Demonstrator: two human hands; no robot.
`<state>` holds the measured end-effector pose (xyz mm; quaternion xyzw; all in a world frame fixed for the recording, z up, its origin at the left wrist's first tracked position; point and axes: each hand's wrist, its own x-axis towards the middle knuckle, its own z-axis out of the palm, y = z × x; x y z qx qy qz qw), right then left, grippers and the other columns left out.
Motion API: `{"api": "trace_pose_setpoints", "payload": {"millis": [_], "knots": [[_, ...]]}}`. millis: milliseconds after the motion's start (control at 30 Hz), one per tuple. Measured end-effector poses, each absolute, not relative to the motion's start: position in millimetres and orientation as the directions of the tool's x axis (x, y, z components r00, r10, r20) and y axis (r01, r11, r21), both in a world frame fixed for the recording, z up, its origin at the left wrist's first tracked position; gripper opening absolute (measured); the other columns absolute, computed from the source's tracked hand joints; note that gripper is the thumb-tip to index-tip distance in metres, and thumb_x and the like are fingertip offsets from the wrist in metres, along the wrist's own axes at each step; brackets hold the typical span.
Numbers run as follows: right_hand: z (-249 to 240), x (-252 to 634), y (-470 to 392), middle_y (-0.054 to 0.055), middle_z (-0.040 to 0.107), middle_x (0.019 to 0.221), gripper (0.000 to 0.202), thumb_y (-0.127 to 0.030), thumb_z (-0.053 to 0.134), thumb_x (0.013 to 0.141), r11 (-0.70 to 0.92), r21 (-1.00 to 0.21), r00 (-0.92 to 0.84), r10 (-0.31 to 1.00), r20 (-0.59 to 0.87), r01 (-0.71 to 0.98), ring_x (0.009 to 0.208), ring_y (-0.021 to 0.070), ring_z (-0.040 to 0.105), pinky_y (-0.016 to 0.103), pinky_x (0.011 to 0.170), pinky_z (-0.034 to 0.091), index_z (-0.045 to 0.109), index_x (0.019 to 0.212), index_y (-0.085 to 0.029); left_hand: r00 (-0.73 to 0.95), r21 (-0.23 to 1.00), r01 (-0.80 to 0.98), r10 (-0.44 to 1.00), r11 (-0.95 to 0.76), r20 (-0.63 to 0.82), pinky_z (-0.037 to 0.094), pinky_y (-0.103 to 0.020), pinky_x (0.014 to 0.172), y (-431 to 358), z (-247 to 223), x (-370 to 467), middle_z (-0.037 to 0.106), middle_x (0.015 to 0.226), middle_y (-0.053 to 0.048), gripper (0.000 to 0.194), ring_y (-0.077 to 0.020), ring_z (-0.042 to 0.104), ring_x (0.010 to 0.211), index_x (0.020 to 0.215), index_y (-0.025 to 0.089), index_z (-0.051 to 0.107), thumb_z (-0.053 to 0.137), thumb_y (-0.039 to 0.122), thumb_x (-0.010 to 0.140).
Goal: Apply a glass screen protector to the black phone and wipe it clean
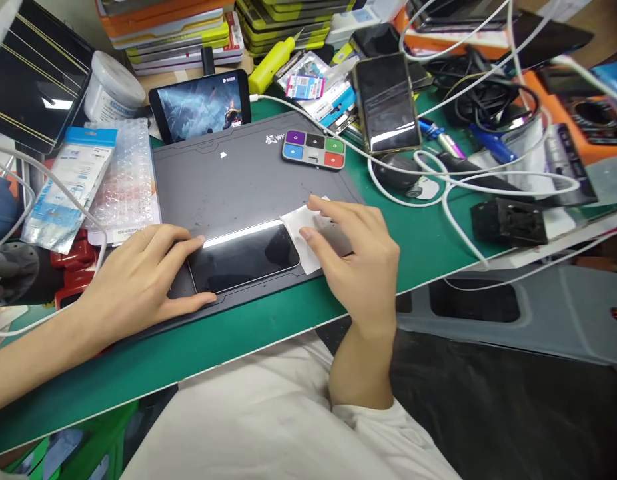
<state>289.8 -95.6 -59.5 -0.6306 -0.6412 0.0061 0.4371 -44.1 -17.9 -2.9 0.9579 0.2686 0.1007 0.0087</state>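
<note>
A phone with a dark, glossy screen lies flat near the front edge of a grey work mat. My left hand grips the phone's left end, thumb at the lower edge and fingers at the upper edge. A white wipe lies against the phone's right end. My right hand holds this wipe between thumb and fingers, just right of the phone.
Behind the mat stands a phone showing a picture. A colored button block sits on the mat. To the right are another phone, white cables and a black block. Packets lie at left.
</note>
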Motion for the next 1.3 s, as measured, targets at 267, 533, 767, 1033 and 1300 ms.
{"api": "trace_pose_setpoints", "payload": {"millis": [267,533,767,1033,1300], "knots": [[-65,287,-103,0.010,0.088,0.125,0.027,-0.032,0.074,0.116,0.135,-0.406,0.165,0.767,0.621,0.904,0.118,0.0323,0.080,0.051,0.106,0.067,0.085,0.139,-0.027,0.837,0.077,0.509,0.513,-0.858,0.190,0.062,-0.052,0.114,-16,-5,-43,0.073,0.142,-0.022,0.072,-0.0380,0.073,0.129,0.156,0.010,0.065,0.057,0.070,0.118],[-72,281,-117,0.012,0.088,0.139,0.025,-0.036,0.071,0.118,0.133,-0.399,0.139,0.800,0.583,0.907,0.130,0.0331,0.080,0.052,0.112,0.066,0.086,0.135,-0.026,0.838,0.035,0.515,0.511,-0.857,0.192,0.060,-0.056,0.117,-14,-8,-43,0.074,0.140,-0.024,0.081,-0.0394,0.074,0.128,0.153,0.006,0.068,0.045,0.076,0.119],[-67,284,-106,0.007,0.092,0.105,0.018,-0.026,0.075,0.114,0.132,-0.367,0.188,0.673,0.715,0.921,0.095,0.0288,0.085,0.046,0.088,0.067,0.088,0.101,-0.024,0.824,0.077,0.527,0.531,-0.846,0.197,0.060,-0.056,0.117,-11,-10,-44,0.074,0.141,-0.024,0.082,-0.0404,0.073,0.130,0.153,0.009,0.069,0.054,0.079,0.115],[-56,238,-126,0.008,0.094,0.122,0.025,-0.004,0.074,0.110,0.399,-0.337,0.038,0.597,0.801,0.853,0.116,0.0254,0.092,0.044,0.120,0.070,0.083,0.127,-0.020,0.829,0.077,0.514,0.518,-0.854,0.210,0.061,-0.056,0.115,-11,-11,-46,0.074,0.140,-0.023,0.082,-0.0393,0.074,0.127,0.154,0.009,0.069,0.053,0.080,0.115],[-66,226,-137,0.009,0.092,0.132,0.044,0.001,0.069,0.110,0.408,-0.285,-0.068,0.665,0.744,0.867,0.127,0.0262,0.089,0.052,0.132,0.064,0.077,0.148,-0.020,0.813,0.148,0.534,0.553,-0.833,0.180,0.061,-0.058,0.115,-13,-10,-47,0.075,0.141,-0.022,0.076,-0.0400,0.074,0.128,0.155,0.014,0.070,0.063,0.076,0.112]]}}
